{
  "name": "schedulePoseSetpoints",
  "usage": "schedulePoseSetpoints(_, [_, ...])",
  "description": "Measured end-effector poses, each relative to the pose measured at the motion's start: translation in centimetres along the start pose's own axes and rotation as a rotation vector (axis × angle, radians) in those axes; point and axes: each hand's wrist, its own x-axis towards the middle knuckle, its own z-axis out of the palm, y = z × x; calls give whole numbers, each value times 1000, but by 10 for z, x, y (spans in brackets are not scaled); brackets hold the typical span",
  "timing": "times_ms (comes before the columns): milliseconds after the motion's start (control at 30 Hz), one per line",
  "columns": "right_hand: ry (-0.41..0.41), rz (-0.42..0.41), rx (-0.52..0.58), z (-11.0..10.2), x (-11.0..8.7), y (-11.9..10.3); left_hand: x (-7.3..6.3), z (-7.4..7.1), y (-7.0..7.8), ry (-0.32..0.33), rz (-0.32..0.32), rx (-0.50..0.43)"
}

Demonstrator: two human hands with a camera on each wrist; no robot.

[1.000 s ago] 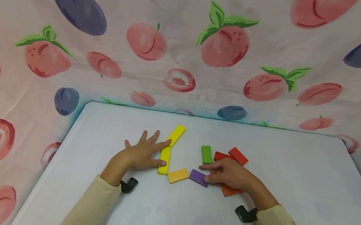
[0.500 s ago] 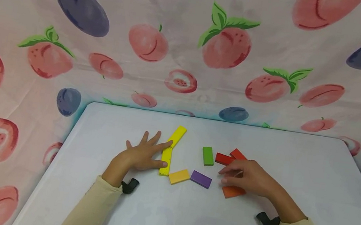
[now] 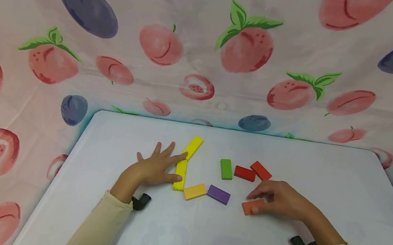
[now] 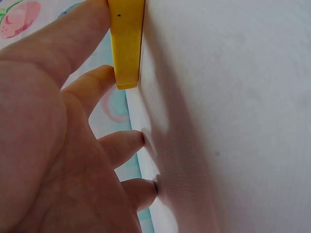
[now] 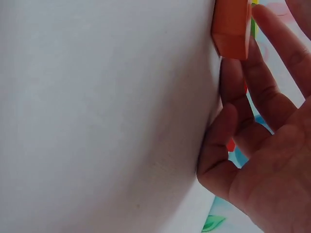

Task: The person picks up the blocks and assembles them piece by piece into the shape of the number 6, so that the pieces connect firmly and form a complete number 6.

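In the head view two yellow domino blocks form a bent line: a slanted yellow block and a straighter one. My left hand lies spread beside them, thumb and index fingertip touching them. The left wrist view shows a yellow block at the thumb and index finger. My right hand holds an orange domino block, thumb on its top and bent fingers along its far side. The orange block lies beside the fingertips in the right wrist view; the thumb is mostly out of that frame.
An amber block meets the lower yellow one, and a purple block follows it. Farther back lie a green block and two touching red ones, one flat red block and one slanted red block. Fruit-printed cloth stands behind the white table.
My right hand has left the purple block, moved right and come down onto the orange block, uncovering the red blocks. My left hand has stayed at the yellow blocks.
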Motion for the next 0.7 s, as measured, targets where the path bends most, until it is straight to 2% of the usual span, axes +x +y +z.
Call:
schedulePoseSetpoints(133, [-28, -8, -30, 2, 3, 2, 0, 1, -1, 3, 8, 3])
schedulePoseSetpoints(333, [-60, 28, -96, 3, 9, -1, 0, 2, -3, -2, 10, -4])
schedulePoseSetpoints(700, [-82, 84, -89, 3, 11, -8, 1, 2, -2, 2, 18, 0])
